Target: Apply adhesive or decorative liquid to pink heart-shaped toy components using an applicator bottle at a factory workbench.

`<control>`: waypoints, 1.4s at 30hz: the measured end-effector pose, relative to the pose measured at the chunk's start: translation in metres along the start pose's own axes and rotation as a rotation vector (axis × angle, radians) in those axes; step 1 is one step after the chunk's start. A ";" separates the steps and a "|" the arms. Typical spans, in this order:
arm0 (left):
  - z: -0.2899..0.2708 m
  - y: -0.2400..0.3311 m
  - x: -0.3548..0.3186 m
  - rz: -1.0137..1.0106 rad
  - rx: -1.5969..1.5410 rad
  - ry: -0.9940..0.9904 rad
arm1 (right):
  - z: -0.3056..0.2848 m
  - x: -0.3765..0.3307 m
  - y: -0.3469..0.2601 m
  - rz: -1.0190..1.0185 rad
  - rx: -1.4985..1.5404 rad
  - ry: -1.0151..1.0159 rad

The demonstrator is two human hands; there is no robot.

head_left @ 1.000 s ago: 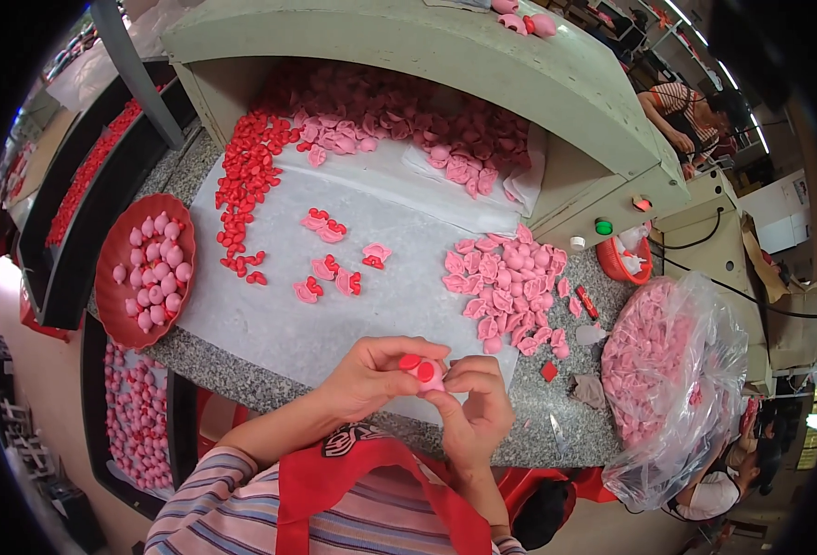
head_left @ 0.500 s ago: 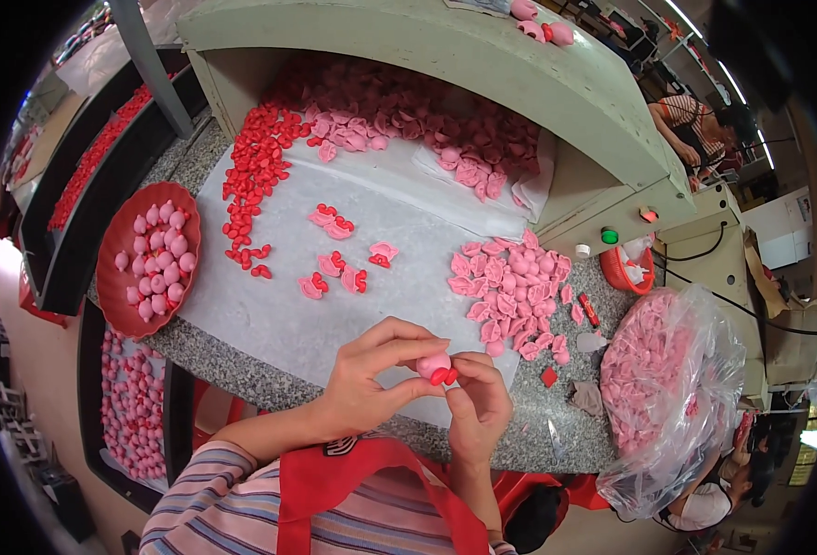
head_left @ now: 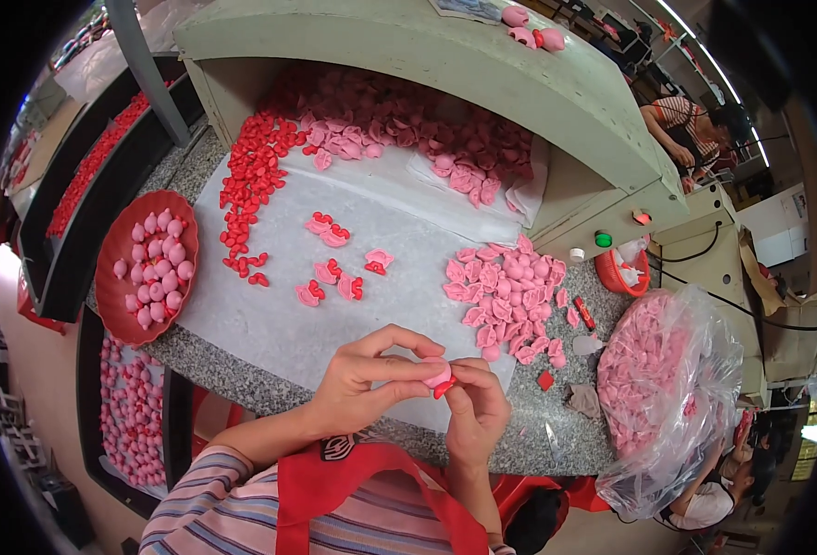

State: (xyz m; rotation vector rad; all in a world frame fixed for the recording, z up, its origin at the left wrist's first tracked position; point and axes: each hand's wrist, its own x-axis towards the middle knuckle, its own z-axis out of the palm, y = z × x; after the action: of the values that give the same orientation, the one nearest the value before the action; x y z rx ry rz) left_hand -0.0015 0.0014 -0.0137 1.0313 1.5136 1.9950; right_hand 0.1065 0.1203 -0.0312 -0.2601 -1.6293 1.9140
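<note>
Near the table's front edge, my left hand (head_left: 369, 377) pinches a small rounded pink plastic piece (head_left: 437, 375) between thumb and fingers. A red piece (head_left: 445, 388) sits at its lower side. My right hand (head_left: 479, 407) closes on the same pink piece from the right, thumb and forefinger at the red part; the fingers partly cover both. Beyond my hands, several pink shells with red pieces (head_left: 326, 228) lie on white paper (head_left: 270, 314). To the right is a heap of loose pink shells (head_left: 510, 294); at the far left of the paper, a pile of red pieces (head_left: 251, 180).
A red bowl (head_left: 112, 310) of joined pink pieces stands left. Pink shells fill the shelf (head_left: 408, 35) at the back. On the right are a red basket (head_left: 606, 272), a clear bag of pink parts (head_left: 644, 370) and a blade (head_left: 552, 439). Black trays (head_left: 89, 398) flank the table.
The pink piece has turned in my fingers, so less of its red part shows. My left fingers have shifted over it. The view has moved slightly.
</note>
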 end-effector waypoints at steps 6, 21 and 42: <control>-0.001 -0.003 0.000 -0.054 -0.121 -0.004 | 0.001 -0.001 0.000 0.001 -0.002 0.003; -0.002 -0.014 0.000 -0.511 -0.843 0.143 | 0.016 0.008 -0.015 -0.221 -0.493 0.044; 0.014 -0.048 -0.006 -0.385 -0.280 -0.025 | -0.001 0.000 -0.001 0.106 -0.156 -0.084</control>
State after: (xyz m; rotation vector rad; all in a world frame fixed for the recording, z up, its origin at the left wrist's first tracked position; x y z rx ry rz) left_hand 0.0083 0.0210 -0.0595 0.5965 1.2596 1.8411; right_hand 0.1074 0.1208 -0.0300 -0.3394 -1.8579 1.8994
